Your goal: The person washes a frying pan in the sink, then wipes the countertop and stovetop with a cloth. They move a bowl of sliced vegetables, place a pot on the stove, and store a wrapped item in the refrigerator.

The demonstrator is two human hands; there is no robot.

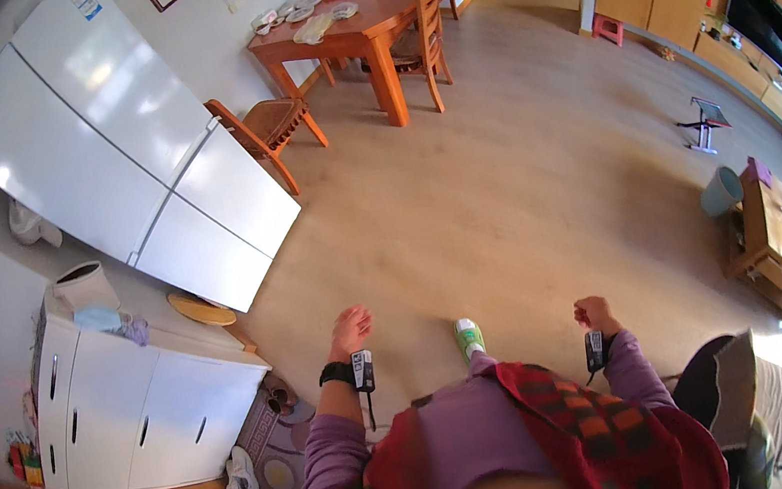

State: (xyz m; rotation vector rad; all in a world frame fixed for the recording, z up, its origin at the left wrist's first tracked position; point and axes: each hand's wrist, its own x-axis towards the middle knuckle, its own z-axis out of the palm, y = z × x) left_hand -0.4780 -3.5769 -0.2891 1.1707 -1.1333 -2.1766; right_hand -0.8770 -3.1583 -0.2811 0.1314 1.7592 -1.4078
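Observation:
My left hand (352,328) hangs above the wood-look floor (474,194) with nothing in it, its fingers loosely bent. On that wrist sit a black band and a small box-shaped device (363,370) with a cord. My right hand (593,313) is also held out over the floor. Its fingers are curled in, and no object shows in it. A similar device (594,351) is strapped to the right wrist. Between the hands, one foot in a green and white shoe (469,339) stands forward. Neither hand touches anything.
At the left are a white refrigerator (115,126) and a white shoe cabinet (165,407). A wooden dining table (371,12) with dishes and several chairs stands ahead. To the right are a pale blue bin (722,191), a low wooden table (778,247) and a folding stool (705,124).

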